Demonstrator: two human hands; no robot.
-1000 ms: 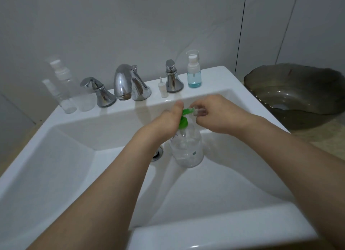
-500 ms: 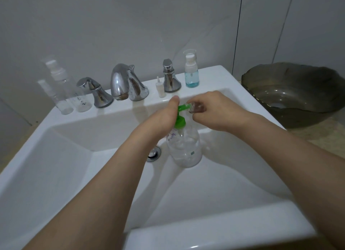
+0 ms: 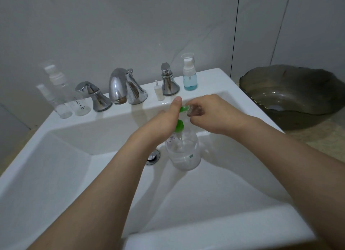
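A clear pump bottle (image 3: 183,151) with a green pump head (image 3: 179,125) stands in the white sink basin (image 3: 61,167) beside the drain (image 3: 153,157). My left hand (image 3: 164,121) grips its neck, thumb on top of the green nozzle (image 3: 182,109). My right hand (image 3: 209,112) holds a small clear bottle (image 3: 194,110) with its mouth against the nozzle tip. Liquid fills the lower part of the big bottle.
On the sink ledge stand a chrome faucet (image 3: 123,87), two chrome handles (image 3: 97,97) (image 3: 169,80), a blue-liquid pump bottle (image 3: 189,73), a tiny white bottle (image 3: 158,91) and two clear spray bottles (image 3: 61,91). A dark glass bowl (image 3: 291,94) sits on the counter at right.
Both hands and both bottles stay in nearly the same place; only the view shifts slightly.
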